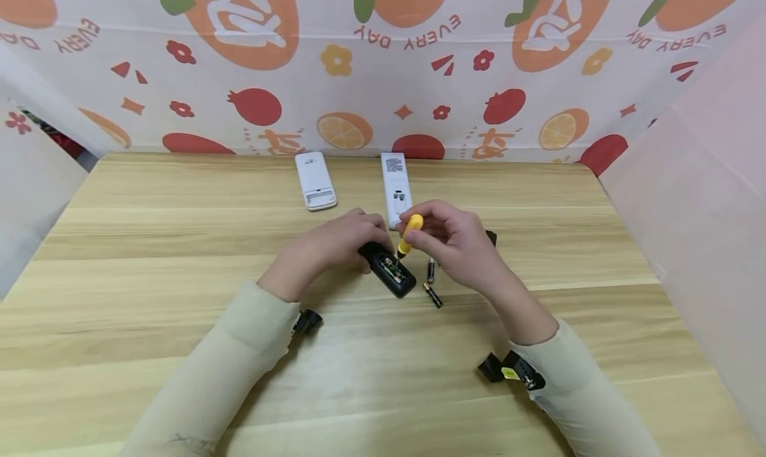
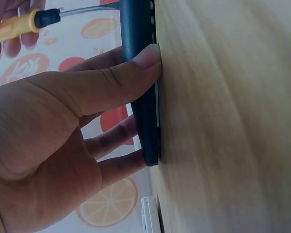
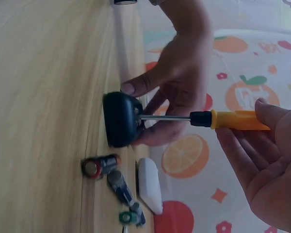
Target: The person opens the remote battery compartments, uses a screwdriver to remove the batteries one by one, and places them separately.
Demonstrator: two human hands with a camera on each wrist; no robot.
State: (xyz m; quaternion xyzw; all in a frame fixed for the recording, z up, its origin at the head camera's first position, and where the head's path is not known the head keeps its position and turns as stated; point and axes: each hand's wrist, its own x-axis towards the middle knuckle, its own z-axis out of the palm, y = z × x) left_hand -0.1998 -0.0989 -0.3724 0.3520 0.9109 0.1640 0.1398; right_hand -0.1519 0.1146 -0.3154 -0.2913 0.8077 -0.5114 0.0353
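Observation:
A black remote control (image 1: 402, 285) lies back side up on the wooden table, its battery compartment uncovered. My left hand (image 1: 347, 239) grips its far end, thumb along one side and fingers along the other in the left wrist view. My right hand (image 1: 459, 249) pinches the yellow handle of a screwdriver (image 3: 237, 120) between thumb and fingers. The screwdriver stands nearly upright, its metal shaft reaching down to the open compartment. The tip is hidden at the compartment in the right wrist view. Beside the remote lie loose batteries (image 1: 432, 295), close under my right hand.
Two white remotes lie at the back of the table (image 1: 120, 257), one on the left (image 1: 316, 181) and one (image 1: 395, 184) just behind my right hand. A small black piece (image 1: 491, 237) shows past the right hand. A fruit-patterned cloth (image 1: 383, 71) hangs behind.

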